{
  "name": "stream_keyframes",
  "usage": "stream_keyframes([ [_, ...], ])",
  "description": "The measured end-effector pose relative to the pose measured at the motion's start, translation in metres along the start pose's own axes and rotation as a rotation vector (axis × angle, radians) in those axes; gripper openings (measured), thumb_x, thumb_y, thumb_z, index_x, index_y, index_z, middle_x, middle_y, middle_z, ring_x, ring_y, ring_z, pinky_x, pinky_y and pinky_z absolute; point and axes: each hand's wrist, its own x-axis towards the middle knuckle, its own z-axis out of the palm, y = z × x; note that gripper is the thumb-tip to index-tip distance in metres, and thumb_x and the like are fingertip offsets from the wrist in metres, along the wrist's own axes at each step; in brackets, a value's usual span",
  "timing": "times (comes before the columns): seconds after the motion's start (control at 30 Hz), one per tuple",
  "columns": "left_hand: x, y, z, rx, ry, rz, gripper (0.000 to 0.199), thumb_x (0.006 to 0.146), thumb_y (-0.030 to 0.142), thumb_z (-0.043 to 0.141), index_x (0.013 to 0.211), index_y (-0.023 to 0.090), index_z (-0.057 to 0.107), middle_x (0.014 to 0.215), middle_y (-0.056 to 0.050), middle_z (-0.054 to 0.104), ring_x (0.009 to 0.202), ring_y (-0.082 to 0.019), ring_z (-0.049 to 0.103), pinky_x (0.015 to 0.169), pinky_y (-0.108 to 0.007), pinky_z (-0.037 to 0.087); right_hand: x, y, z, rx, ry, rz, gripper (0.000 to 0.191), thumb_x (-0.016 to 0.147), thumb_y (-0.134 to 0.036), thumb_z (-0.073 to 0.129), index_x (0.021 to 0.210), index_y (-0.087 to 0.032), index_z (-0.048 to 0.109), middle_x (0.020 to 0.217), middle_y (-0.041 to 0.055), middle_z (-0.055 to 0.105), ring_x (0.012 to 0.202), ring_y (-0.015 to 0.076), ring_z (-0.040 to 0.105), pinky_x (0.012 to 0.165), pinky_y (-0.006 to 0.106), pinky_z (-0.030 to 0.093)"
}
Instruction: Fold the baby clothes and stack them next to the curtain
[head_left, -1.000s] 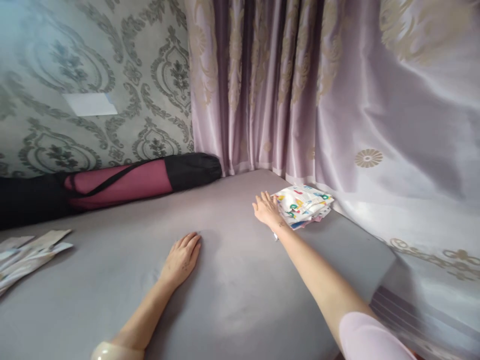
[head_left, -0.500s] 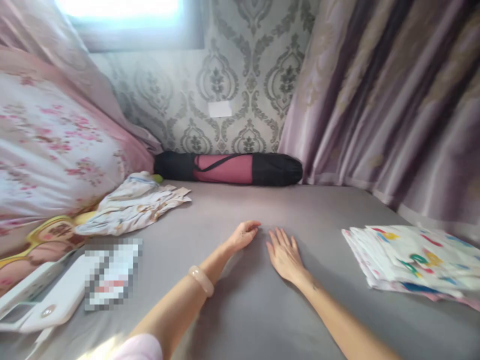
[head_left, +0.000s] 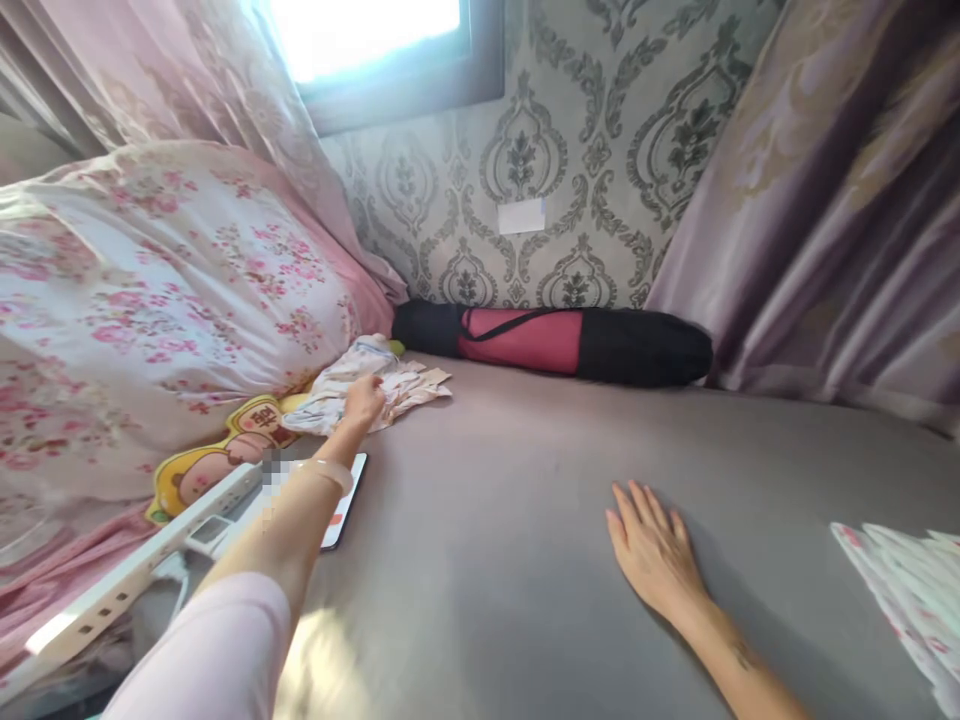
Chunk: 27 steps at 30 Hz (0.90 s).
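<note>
Left hand [head_left: 364, 400] curls over crumpled patterned white cloth [head_left: 406, 393] near the far-left corner of the grey bed [head_left: 510, 480], grip unclear; right hand [head_left: 656, 555] rests spread.

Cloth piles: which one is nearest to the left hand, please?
The crumpled pile, at the left hand; the layered stack lies apart, at the picture's right edge.

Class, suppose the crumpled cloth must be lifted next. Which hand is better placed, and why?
Left, most likely: the left hand is at the cloth, while the right hand rests well away on the grey sheet.
</note>
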Motion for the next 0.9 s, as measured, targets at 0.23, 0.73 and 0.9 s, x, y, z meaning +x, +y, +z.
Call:
stream_keyframes([
  [0.23,0.003,-0.073,-0.039,0.278,0.079,-0.188,0.040,0.073,0.025,0.054,0.107,0.005,0.061,0.113,-0.028,0.061,0.110,-0.042,0.054,0.086,-0.048,0.043,0.001,0.001,0.003,0.015,0.033,-0.006,0.059,0.094,-0.039,0.020,0.137,-0.012,0.051,0.146,0.0147,0.043,0.136,0.0315,0.036,0.108,0.053,0.026],
  [0.73,-0.026,-0.064,-0.010,0.437,0.077,-0.063,0.025,0.081,0.018,0.045,0.094,0.009,0.064,0.101,-0.021,0.066,0.100,-0.035,0.060,0.082,-0.043,0.044,0.000,0.003,0.006,0.028,0.053,-0.016,0.063,0.095,-0.042,0.016,0.136,-0.011,0.052,0.145,0.0148,0.044,0.135,0.0314,0.036,0.108,0.053,0.026],
  [0.9,-0.016,-0.065,-0.021,0.397,0.221,-0.212,0.039,0.087,0.021,0.039,0.116,-0.001,0.053,0.106,-0.028,0.061,0.101,-0.038,0.058,0.079,-0.046,0.044,0.000,0.003,0.005,0.032,0.060,-0.023,0.063,0.095,-0.042,0.016,0.137,-0.011,0.051,0.145,0.0150,0.045,0.135,0.0318,0.036,0.108,0.053,0.026],
])
